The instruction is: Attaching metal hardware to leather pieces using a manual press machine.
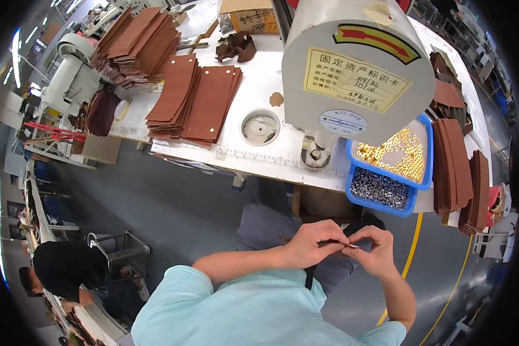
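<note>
Close to my body, below the table's front edge, both hands meet in a pinch. My left hand (312, 245) has thumb and fingers closed on a thin brown piece (284, 238), seen nearly edge-on, whose end sticks out past the knuckles. My right hand (377, 249) pinches at the other end, where a small pale edge (352, 246) shows between the fingertips. Most of what they grip is hidden by the fingers. Ahead stands a grey machine head (357, 63) over a small round metal fitting (315, 155) on the white table (259, 164).
Two blue trays stand right of the machine: one with gold-coloured metal parts (406, 161), one with dark silver ones (380, 187). Stacks of brown leather pieces lie left (205, 106) and right (451, 167). A round metal dish (260, 127) sits in the tabletop. Another person (69, 268) sits far left.
</note>
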### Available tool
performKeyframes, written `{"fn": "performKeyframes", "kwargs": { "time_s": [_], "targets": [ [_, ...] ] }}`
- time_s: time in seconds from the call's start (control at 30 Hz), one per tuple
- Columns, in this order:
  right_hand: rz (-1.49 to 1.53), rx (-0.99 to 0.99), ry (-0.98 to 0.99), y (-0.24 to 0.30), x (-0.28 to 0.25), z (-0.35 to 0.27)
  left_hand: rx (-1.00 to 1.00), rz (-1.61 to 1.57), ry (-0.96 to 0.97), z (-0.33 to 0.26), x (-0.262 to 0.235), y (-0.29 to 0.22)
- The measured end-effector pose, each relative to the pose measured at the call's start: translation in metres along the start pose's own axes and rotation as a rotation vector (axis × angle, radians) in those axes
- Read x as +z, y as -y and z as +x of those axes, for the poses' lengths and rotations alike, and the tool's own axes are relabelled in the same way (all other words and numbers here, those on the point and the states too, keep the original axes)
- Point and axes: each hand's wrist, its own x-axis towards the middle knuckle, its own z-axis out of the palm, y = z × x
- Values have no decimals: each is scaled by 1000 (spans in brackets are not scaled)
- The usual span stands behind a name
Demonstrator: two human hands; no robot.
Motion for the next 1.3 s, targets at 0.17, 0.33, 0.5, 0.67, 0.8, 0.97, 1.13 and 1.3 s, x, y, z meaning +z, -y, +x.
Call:
{"fn": "performKeyframes", "kwargs": {
  "time_s": [0.17,0.33,0.5,0.67,0.8,0.97,1.13,1.3],
  "targets": [
    [-131,-61,-127,17,14,8,35,-21,-94,7,-3,0],
    [-201,-201,-120,5,14,4,-117,85,47,14,-12,-21],
    [-136,-397,-149,0,21,4,-87,92,114,12,-14,-18],
    [-129,-460,-94,4,23,8,-117,73,95,7,-16,-23],
    [28,-324,-110,2,28,12,-120,112,99,5,-21,-23],
    [188,120,-1,34,22,38,-148,329,-44,-7,-45,-26],
    [97,48,96,30,26,50,25,488,-135,-8,-55,-27],
    [-316,-532,-10,17,32,49,309,744,-170,-12,-51,-25]
  ]
}}
